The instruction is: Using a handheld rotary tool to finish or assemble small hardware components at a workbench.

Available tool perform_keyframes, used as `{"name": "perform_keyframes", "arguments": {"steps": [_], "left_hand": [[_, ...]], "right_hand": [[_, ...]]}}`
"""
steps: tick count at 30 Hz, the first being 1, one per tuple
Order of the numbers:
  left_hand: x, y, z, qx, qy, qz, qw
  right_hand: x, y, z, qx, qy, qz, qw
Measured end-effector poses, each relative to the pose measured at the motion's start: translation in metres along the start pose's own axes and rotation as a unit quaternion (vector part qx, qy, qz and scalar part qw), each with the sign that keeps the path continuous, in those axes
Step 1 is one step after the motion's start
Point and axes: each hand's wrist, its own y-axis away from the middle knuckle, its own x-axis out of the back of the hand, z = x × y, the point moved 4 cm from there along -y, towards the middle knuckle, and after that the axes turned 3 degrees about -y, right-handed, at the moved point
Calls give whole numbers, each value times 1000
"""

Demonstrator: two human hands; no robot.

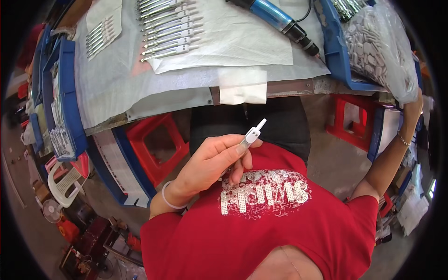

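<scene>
My left hand (pixel 224 156) is closed in front of my chest, its thumb and fingers pinching a slim metal rod with a white plastic head (pixel 253 134). The head has two dark holes and a narrow tip pointing up and to the right. Over at the far right, my right hand (pixel 412 103) is at the lower edge of a clear plastic bag (pixel 380 46) filled with small white plastic pieces. The bag hides its fingers, so whether they grip anything does not show.
Several similar white-headed rods (pixel 170 35) lie in rows on white paper on the bench. A blue electric screwdriver (pixel 275 18) rests near a blue bin (pixel 337 51). Another blue bin (pixel 65 98) with metal parts stands left. Red stools (pixel 156 149) are under the bench.
</scene>
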Motion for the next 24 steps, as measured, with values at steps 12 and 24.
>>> {"name": "perform_keyframes", "arguments": {"steps": [12, 24], "left_hand": [[-4, 7, -1, -47, 20, 85, 995], [-6, 8, -6, -70, 17, 61, 996]], "right_hand": [[21, 10, -6, -79, -81, 108, 988], [-52, 3, -6, 68, 22, 111, 991]]}}
